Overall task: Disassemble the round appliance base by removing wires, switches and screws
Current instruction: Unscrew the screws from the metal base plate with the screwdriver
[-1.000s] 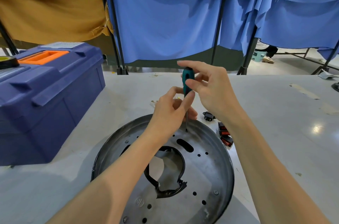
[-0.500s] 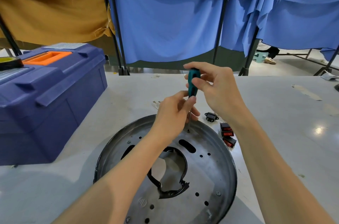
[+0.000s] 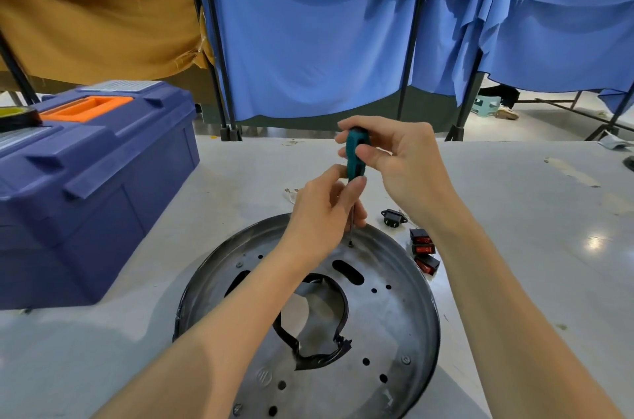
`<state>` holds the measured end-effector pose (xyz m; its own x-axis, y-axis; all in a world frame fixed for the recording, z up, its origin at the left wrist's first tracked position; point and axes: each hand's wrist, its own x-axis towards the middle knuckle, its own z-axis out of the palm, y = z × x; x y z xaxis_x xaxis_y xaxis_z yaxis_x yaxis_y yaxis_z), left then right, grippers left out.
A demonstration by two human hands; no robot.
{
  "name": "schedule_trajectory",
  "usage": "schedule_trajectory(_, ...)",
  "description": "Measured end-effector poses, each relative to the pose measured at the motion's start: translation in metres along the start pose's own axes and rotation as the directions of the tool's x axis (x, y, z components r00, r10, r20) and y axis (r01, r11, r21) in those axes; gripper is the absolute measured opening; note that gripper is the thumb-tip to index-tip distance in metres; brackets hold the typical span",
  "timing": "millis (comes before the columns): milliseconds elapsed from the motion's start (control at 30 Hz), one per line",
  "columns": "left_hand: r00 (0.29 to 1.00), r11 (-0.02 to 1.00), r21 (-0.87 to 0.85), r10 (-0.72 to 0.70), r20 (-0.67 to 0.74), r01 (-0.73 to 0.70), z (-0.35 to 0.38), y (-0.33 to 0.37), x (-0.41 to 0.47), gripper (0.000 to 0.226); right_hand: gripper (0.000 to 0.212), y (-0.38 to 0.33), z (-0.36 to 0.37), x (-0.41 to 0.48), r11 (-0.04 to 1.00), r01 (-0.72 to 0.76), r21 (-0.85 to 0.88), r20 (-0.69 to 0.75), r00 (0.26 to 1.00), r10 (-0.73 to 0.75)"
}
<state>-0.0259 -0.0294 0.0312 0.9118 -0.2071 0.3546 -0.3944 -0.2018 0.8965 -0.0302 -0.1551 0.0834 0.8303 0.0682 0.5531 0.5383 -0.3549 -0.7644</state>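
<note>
The round metal appliance base lies flat on the grey table in front of me, with several holes, a few screws and a large central opening. A teal-handled screwdriver stands upright with its tip on a screw near the base's far rim. My right hand grips the handle from the right. My left hand pinches the lower handle and the shaft. Three red rocker switches and a black socket part lie on the table just right of the base.
A blue toolbox with an orange handle stands at the left, a roll of tape on its lid. Small wire ends lie beyond the base. Blue and ochre curtains on black stands hang behind the table's far edge.
The screwdriver stays on the same screw. My right hand's fingers have shifted around the handle, as in turning it. The view has drifted slightly.
</note>
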Motion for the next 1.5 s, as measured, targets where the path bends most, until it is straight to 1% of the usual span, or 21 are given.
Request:
schedule_trajectory(33, 1.0, 1.0, -0.001, -0.003, -0.007, 0.003, 0.0, 0.0, 0.0, 0.021, 0.032, 0.0, 0.001, 0.0, 1.0, -0.005, 0.021, 0.019, 1.0, 0.005)
schedule_trajectory(100, 0.999, 1.0, -0.021, -0.019, -0.029, 0.018, 0.0, -0.001, 0.0, 0.02, 0.02, -0.001, 0.004, 0.001, 0.999, 0.01, -0.052, 0.037, 0.999, -0.008)
schedule_trajectory(167, 0.999, 0.999, -0.044, -0.018, -0.05, 0.016, 0.0, 0.0, -0.001, 0.02, 0.021, -0.001, 0.008, 0.002, 0.988, 0.032, -0.154, 0.034, 0.999, -0.027)
schedule_trajectory(200, 0.998, 0.999, -0.048, -0.017, -0.054, 0.015, -0.001, 0.0, -0.001, 0.022, 0.023, -0.001, 0.01, 0.002, 0.986, 0.035, -0.165, 0.012, 0.999, -0.034)
schedule_trajectory(267, 0.999, 0.999, -0.04, -0.017, -0.038, 0.016, -0.001, 0.0, -0.001, 0.024, 0.03, -0.001, 0.011, 0.001, 0.988, 0.046, -0.15, -0.035, 0.998, -0.052)
schedule_trajectory(333, 1.0, 1.0, -0.003, -0.011, -0.002, 0.011, 0.0, -0.001, 0.0, 0.02, 0.035, 0.001, 0.008, 0.001, 0.99, 0.036, -0.136, -0.06, 0.997, -0.044)
schedule_trajectory(467, 0.999, 0.999, 0.001, -0.037, 0.004, 0.037, 0.001, -0.002, 0.001, 0.02, 0.028, 0.002, -0.002, 0.002, 0.999, -0.008, -0.049, -0.011, 1.0, 0.008)
schedule_trajectory(533, 0.999, 0.999, -0.016, -0.051, -0.011, 0.051, 0.0, -0.002, 0.001, 0.02, 0.018, 0.001, -0.002, 0.002, 0.995, 0.016, -0.094, 0.006, 1.0, -0.016)
schedule_trajectory(567, 0.998, 0.998, -0.024, -0.054, -0.018, 0.054, -0.001, -0.002, 0.001, 0.02, 0.019, 0.001, 0.0, 0.001, 0.99, 0.027, -0.138, 0.011, 1.0, -0.025)
schedule_trajectory(633, 0.998, 0.998, -0.038, -0.056, -0.041, 0.054, -0.002, -0.003, 0.0, 0.022, 0.027, 0.001, 0.003, 0.001, 0.986, 0.026, -0.166, -0.009, 1.0, -0.028)
schedule_trajectory(700, 0.997, 0.997, -0.061, -0.059, -0.058, 0.056, -0.002, -0.003, -0.001, 0.027, 0.034, 0.0, 0.005, 0.002, 0.989, 0.025, -0.146, -0.047, 0.998, -0.032)
schedule_trajectory(800, 0.999, 0.999, -0.032, -0.036, -0.02, 0.036, -0.001, -0.002, 0.0, 0.024, 0.041, -0.001, 0.004, 0.001, 0.987, 0.026, -0.161, -0.046, 0.998, -0.034)
schedule_trajectory(900, 1.0, 1.0, -0.002, -0.013, 0.008, 0.013, -0.002, -0.002, 0.0, 0.022, 0.036, -0.002, 0.002, 0.001, 0.992, 0.012, -0.125, 0.008, 1.0, -0.012)
schedule_trajectory(967, 1.0, 1.0, -0.015, -0.013, -0.005, 0.013, -0.002, -0.001, -0.001, 0.022, 0.025, -0.004, 0.004, 0.001, 0.997, 0.006, -0.072, 0.043, 0.999, -0.003)
schedule_trajectory(1000, 1.0, 1.0, -0.025, -0.013, -0.014, 0.013, -0.002, -0.001, -0.001, 0.022, 0.021, -0.004, 0.006, 0.001, 0.996, 0.014, -0.086, 0.045, 0.999, -0.01)
schedule_trajectory(1067, 0.999, 0.999, -0.043, -0.013, -0.03, 0.012, -0.002, 0.0, -0.002, 0.022, 0.025, -0.004, 0.01, 0.0, 0.992, 0.032, -0.123, 0.015, 0.999, -0.03)
schedule_trajectory(1200, 1.0, 1.0, -0.021, -0.012, -0.004, 0.012, -0.001, 0.0, -0.003, 0.027, 0.038, -0.002, 0.01, 0.001, 0.995, 0.024, -0.098, -0.068, 0.997, -0.031)
schedule_trajectory(1300, 0.999, 0.999, 0.044, -0.016, 0.036, 0.015, 0.001, -0.002, -0.002, 0.023, 0.036, 0.001, -0.001, 0.002, 0.998, -0.002, -0.061, -0.036, 0.999, 0.0)
schedule_trajectory(1367, 0.999, 0.998, 0.049, -0.032, 0.035, 0.031, 0.001, -0.003, 0.0, 0.023, 0.032, 0.001, -0.005, 0.002, 0.999, -0.01, -0.031, 0.006, 1.0, 0.01)
schedule_trajectory(1433, 0.999, 0.998, 0.041, -0.045, 0.025, 0.044, 0.0, -0.003, 0.001, 0.022, 0.02, 0.002, -0.003, 0.003, 0.996, 0.014, -0.09, 0.017, 1.0, -0.013)
schedule_trajectory(1500, 0.998, 0.998, 0.017, -0.055, 0.013, 0.055, -0.001, -0.002, 0.001, 0.021, 0.022, 0.003, -0.001, 0.003, 0.984, 0.023, -0.174, -0.008, 1.0, -0.025)
